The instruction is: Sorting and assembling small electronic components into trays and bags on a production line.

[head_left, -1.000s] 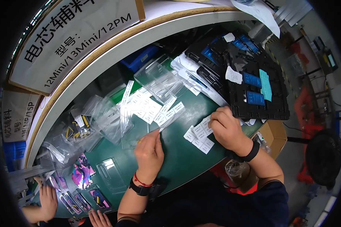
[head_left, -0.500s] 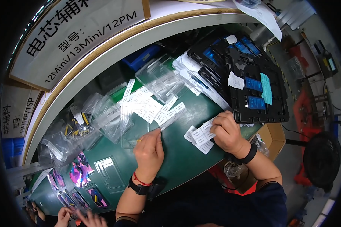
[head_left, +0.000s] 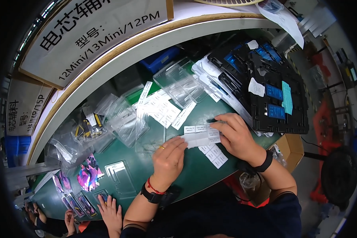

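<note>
White label sheets (head_left: 202, 137) are stretched between my two hands, above the green table. Pinched fingers of my left hand (head_left: 167, 158) grip the left end. At the right end, my right hand (head_left: 238, 139) holds the sheets between thumb and fingers. They look overlapped, one lying across another. Below them, another label sheet (head_left: 216, 158) rests on the table near its front edge. A larger pile of label sheets (head_left: 159, 109) is spread out behind my left hand.
Black trays (head_left: 261, 107) with blue batteries stand stacked at the right. Clear plastic trays (head_left: 178, 85) and plastic bags (head_left: 67, 144) lie along the back and left. Near the lower left, a co-worker's hand (head_left: 111, 214) rests by packaged parts (head_left: 85, 204). A cardboard box (head_left: 291, 148) sits beyond the right edge.
Both hands have brought their label sheets together, overlapping, with the left hand's strip now level. The whole view has shifted a little. The co-worker's hand now lies flat on a package.
</note>
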{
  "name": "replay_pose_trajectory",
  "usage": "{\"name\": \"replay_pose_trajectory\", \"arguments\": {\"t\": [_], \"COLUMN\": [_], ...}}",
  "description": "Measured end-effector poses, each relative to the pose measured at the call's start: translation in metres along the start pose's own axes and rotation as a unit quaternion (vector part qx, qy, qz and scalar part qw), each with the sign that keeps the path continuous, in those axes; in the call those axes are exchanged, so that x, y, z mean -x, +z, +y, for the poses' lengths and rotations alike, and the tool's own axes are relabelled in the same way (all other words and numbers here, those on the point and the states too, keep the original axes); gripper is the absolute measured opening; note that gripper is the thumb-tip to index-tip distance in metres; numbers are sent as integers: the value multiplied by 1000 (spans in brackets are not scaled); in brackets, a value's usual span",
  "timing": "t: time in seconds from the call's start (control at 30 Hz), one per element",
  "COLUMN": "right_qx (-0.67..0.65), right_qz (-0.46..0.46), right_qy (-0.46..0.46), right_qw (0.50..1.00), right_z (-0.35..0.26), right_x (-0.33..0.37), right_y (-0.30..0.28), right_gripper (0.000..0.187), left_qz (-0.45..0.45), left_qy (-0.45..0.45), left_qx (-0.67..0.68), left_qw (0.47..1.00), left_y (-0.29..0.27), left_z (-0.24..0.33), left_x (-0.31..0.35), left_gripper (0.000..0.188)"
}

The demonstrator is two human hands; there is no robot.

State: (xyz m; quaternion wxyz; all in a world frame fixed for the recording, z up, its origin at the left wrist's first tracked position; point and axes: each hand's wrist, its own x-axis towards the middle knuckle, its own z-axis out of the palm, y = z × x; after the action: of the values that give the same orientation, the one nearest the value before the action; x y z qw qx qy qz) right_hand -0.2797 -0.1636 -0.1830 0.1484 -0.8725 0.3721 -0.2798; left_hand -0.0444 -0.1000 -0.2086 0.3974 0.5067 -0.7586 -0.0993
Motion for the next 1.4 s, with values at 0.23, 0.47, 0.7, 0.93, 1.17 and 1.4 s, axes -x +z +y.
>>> {"name": "replay_pose_trajectory", "arguments": {"t": [0.23,0.47,0.7,0.93,1.17,1.4], "right_qx": [15,-188,-393,-399,-378,-122], "right_qz": [6,1,-35,-15,-30,40], "right_qy": [-30,95,285,316,369,120], "right_qw": [999,978,873,860,849,984], "right_z": [5,0,3,12,16,-16], "right_x": [4,1,6,13,14,2], "right_y": [6,-2,4,8,9,-2], "right_gripper": [27,6,9,10,11,47], "left_qz": [-1,-11,-8,9,79,56], "left_qy": [1,-297,-385,-375,-347,-255], "left_qx": [26,298,462,462,450,241], "left_qw": [1000,907,799,804,819,935], "left_y": [2,5,3,5,4,-2], "left_z": [0,-3,-2,-5,-3,1], "left_x": [1,12,7,12,11,13], "left_gripper": [20,12,25,22,14,6]}}
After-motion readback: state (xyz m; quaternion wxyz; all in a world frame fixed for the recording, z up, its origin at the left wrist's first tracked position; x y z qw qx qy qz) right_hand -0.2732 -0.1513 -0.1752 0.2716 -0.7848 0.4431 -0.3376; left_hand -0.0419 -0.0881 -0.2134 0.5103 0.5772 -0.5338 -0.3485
